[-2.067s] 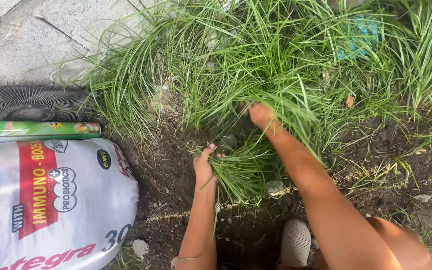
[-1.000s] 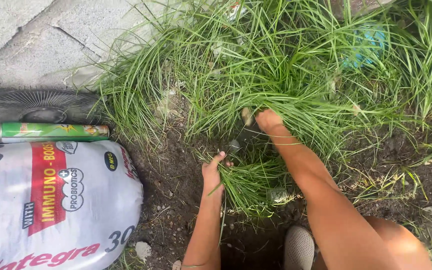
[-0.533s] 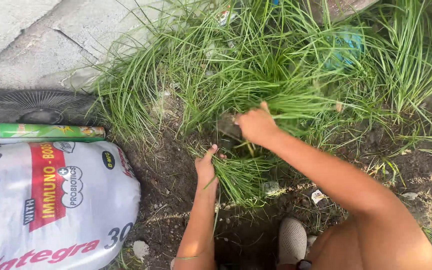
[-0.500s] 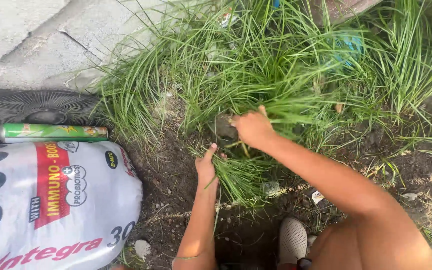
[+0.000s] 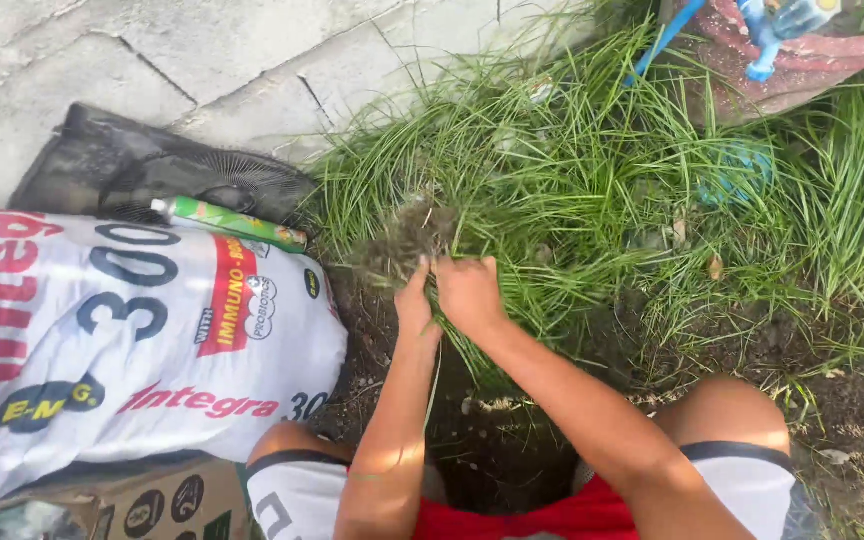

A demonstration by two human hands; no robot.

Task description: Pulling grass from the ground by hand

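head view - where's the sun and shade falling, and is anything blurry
Head view: strong sun lights the concrete wall and the grass; the soil pit under the arms lies in shade. The left hand and right hand look fairly sharp, while the root clump they grip looks slightly smeared.

You are seeing a white sack (image 5: 122, 340) with red panel lying left, a green spray can (image 5: 227, 222) resting beyond it, a printed cardboard box (image 5: 142, 500) sitting nearer.
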